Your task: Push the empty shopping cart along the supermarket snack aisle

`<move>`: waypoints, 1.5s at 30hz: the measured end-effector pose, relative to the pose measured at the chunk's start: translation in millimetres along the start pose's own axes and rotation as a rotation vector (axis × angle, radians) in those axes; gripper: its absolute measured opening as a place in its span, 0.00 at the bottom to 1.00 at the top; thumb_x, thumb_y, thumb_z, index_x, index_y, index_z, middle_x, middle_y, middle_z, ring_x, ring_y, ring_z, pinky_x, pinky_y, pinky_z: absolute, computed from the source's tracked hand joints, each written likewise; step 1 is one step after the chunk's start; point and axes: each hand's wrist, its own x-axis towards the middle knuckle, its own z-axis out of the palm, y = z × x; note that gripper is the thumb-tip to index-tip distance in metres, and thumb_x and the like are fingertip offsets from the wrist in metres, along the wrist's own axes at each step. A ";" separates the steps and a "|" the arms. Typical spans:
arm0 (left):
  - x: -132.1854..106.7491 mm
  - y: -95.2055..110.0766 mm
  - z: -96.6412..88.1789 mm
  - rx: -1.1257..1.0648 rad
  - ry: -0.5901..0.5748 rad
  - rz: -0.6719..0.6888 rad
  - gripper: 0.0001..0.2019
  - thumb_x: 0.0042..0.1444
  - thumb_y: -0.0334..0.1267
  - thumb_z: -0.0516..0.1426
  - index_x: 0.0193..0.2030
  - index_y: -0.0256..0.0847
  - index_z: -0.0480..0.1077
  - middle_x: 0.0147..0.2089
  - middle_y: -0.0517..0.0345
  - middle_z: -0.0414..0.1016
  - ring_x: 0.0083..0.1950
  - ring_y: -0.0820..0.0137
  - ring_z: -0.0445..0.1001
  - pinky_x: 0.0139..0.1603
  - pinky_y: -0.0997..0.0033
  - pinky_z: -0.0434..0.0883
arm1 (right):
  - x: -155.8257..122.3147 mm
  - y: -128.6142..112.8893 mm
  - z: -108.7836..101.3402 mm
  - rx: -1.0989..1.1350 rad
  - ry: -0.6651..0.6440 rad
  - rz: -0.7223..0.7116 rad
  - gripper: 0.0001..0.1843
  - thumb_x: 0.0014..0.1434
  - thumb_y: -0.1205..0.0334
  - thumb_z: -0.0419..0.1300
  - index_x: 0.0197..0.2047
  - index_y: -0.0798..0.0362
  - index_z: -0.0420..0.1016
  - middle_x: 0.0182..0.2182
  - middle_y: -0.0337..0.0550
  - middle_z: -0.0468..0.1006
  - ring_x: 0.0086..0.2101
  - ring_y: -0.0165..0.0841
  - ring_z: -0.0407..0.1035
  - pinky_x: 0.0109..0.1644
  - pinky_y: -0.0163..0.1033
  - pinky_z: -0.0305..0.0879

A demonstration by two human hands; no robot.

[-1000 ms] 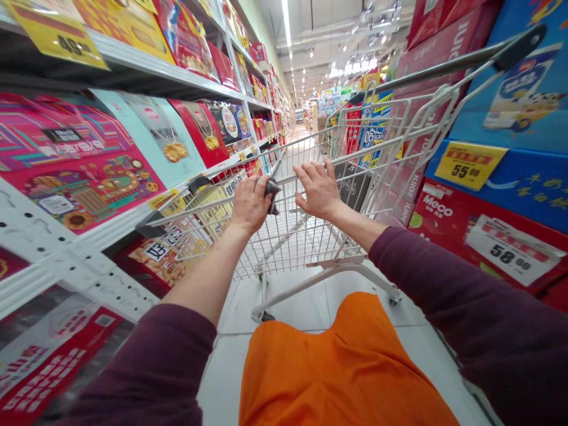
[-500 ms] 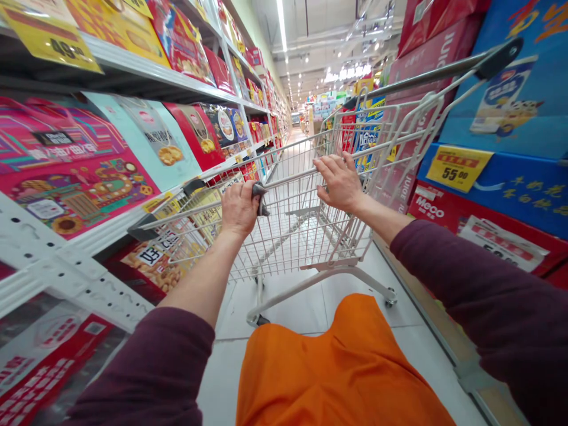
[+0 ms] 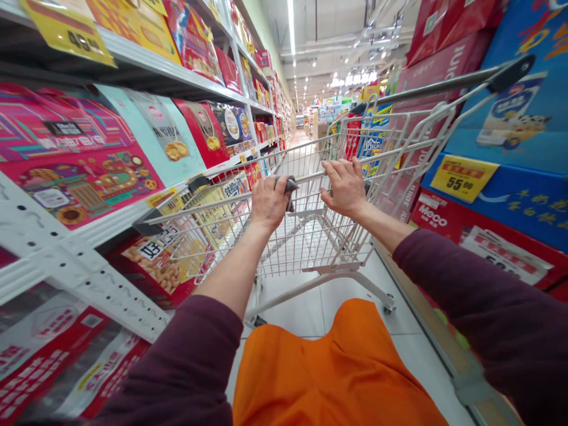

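Note:
A white wire shopping cart (image 3: 310, 236) stands in front of me in a store aisle. My left hand (image 3: 268, 202) is closed round a small dark grey cloth (image 3: 289, 187) and presses it against the cart's near top rail. A little to the right, my right hand (image 3: 346, 186) rests on the same rail with its fingers curled over the wire. The cart's basket looks empty. Its long handle bar (image 3: 448, 86) juts up at the far right.
Shelves (image 3: 133, 65) of boxed biscuits with yellow price tags line the left side. Stacked red and blue cartons (image 3: 510, 177) with price tags 55.00 stand close on the right. The tiled aisle floor (image 3: 310, 307) runs ahead under the cart.
My left hand has slid the cloth to the right along the rail, toward my right hand. My right hand has closed its fingers down over the wire.

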 end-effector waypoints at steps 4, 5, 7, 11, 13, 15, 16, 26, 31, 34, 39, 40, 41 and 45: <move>-10.8 -24.2 -7.6 0.034 0.016 -0.014 0.16 0.61 0.38 0.52 0.55 0.48 0.65 0.52 0.48 0.72 0.51 0.55 0.67 0.53 0.53 0.63 | -0.5 6.7 -3.9 -0.006 -0.038 -0.072 0.33 0.55 0.57 0.53 0.63 0.58 0.63 0.58 0.53 0.68 0.59 0.48 0.57 0.68 0.60 0.42; -12.8 -28.9 -8.7 0.043 0.021 -0.019 0.16 0.61 0.38 0.52 0.55 0.47 0.66 0.52 0.48 0.72 0.50 0.55 0.67 0.53 0.53 0.63 | -0.8 8.2 -4.9 -0.007 -0.046 -0.092 0.33 0.55 0.57 0.53 0.63 0.58 0.63 0.59 0.53 0.68 0.59 0.48 0.57 0.68 0.60 0.42; -14.6 -32.6 -9.3 0.062 0.028 -0.030 0.16 0.61 0.38 0.52 0.55 0.46 0.66 0.52 0.47 0.72 0.50 0.55 0.67 0.53 0.53 0.63 | -1.5 9.5 -6.0 -0.009 -0.051 -0.110 0.33 0.55 0.57 0.53 0.64 0.58 0.62 0.60 0.53 0.67 0.60 0.48 0.57 0.67 0.61 0.42; -7.7 -13.3 -4.8 0.056 0.042 -0.016 0.16 0.61 0.37 0.53 0.56 0.46 0.66 0.54 0.48 0.72 0.52 0.56 0.67 0.56 0.53 0.63 | -2.7 2.7 -5.3 -0.010 -0.018 -0.058 0.33 0.54 0.57 0.54 0.63 0.59 0.63 0.58 0.54 0.69 0.59 0.49 0.58 0.67 0.62 0.42; -0.5 5.7 -1.8 0.037 0.036 0.007 0.16 0.61 0.37 0.52 0.56 0.46 0.66 0.55 0.49 0.72 0.54 0.57 0.67 0.57 0.54 0.62 | -3.2 -1.8 -4.5 -0.010 0.002 -0.031 0.33 0.54 0.57 0.54 0.62 0.61 0.64 0.57 0.55 0.69 0.59 0.49 0.58 0.68 0.61 0.42; 6.9 24.4 0.2 0.025 0.014 0.033 0.17 0.62 0.37 0.52 0.57 0.44 0.65 0.56 0.48 0.71 0.55 0.57 0.67 0.58 0.54 0.62 | -3.6 -3.9 -4.4 -0.010 0.007 -0.026 0.33 0.55 0.56 0.53 0.62 0.61 0.64 0.58 0.55 0.69 0.59 0.49 0.58 0.68 0.61 0.42; 10.0 32.0 0.6 0.021 0.001 0.050 0.17 0.62 0.37 0.52 0.58 0.43 0.65 0.57 0.48 0.71 0.56 0.57 0.67 0.59 0.54 0.62 | -3.8 -3.7 -4.8 -0.011 0.004 -0.030 0.33 0.55 0.56 0.53 0.62 0.61 0.64 0.58 0.55 0.69 0.59 0.49 0.57 0.68 0.61 0.42; 10.0 24.7 -7.9 0.012 -0.041 0.016 0.17 0.62 0.36 0.52 0.58 0.46 0.65 0.55 0.48 0.72 0.55 0.57 0.67 0.60 0.52 0.60 | -5.4 15.6 -14.8 -0.054 -0.064 -0.116 0.34 0.56 0.58 0.53 0.65 0.57 0.60 0.62 0.52 0.65 0.61 0.49 0.55 0.67 0.63 0.40; 17.1 46.5 -6.7 0.012 -0.059 0.035 0.17 0.62 0.37 0.51 0.58 0.45 0.65 0.56 0.48 0.72 0.56 0.58 0.67 0.62 0.53 0.58 | -4.3 8.6 -12.1 -0.013 -0.025 -0.065 0.32 0.56 0.57 0.52 0.63 0.60 0.64 0.58 0.54 0.70 0.58 0.48 0.59 0.67 0.61 0.43; 23.5 60.5 -3.9 -0.001 -0.046 0.063 0.17 0.63 0.39 0.51 0.58 0.45 0.64 0.55 0.48 0.72 0.55 0.58 0.67 0.61 0.53 0.59 | -4.0 5.6 -11.2 -0.001 -0.013 -0.057 0.32 0.56 0.57 0.51 0.63 0.60 0.64 0.57 0.54 0.71 0.57 0.48 0.59 0.67 0.60 0.43; 22.4 48.1 -6.0 0.006 -0.075 0.050 0.17 0.63 0.39 0.51 0.58 0.46 0.65 0.52 0.49 0.73 0.53 0.58 0.68 0.59 0.55 0.60 | -4.6 6.4 -14.7 0.004 -0.029 -0.067 0.32 0.56 0.59 0.51 0.63 0.58 0.64 0.57 0.52 0.70 0.58 0.47 0.58 0.67 0.60 0.44; 19.9 41.3 -7.0 0.007 -0.073 0.044 0.17 0.62 0.39 0.51 0.57 0.46 0.65 0.52 0.49 0.73 0.53 0.58 0.68 0.58 0.54 0.61 | -4.6 6.1 -15.5 0.002 -0.035 -0.063 0.32 0.56 0.59 0.51 0.63 0.58 0.63 0.57 0.52 0.70 0.58 0.47 0.58 0.67 0.59 0.44; 17.0 33.9 -7.9 0.005 -0.062 0.037 0.17 0.62 0.38 0.51 0.57 0.47 0.65 0.52 0.48 0.73 0.53 0.57 0.68 0.57 0.54 0.61 | -4.5 5.5 -16.2 0.000 -0.042 -0.057 0.32 0.56 0.59 0.51 0.64 0.57 0.63 0.58 0.51 0.70 0.58 0.47 0.58 0.67 0.59 0.44; 5.7 9.6 -9.1 -0.008 0.012 0.016 0.16 0.60 0.38 0.52 0.56 0.51 0.66 0.51 0.50 0.73 0.51 0.56 0.68 0.56 0.52 0.62 | -4.2 1.2 -16.8 0.009 -0.055 -0.041 0.33 0.56 0.60 0.52 0.65 0.56 0.62 0.58 0.50 0.69 0.59 0.48 0.58 0.67 0.61 0.45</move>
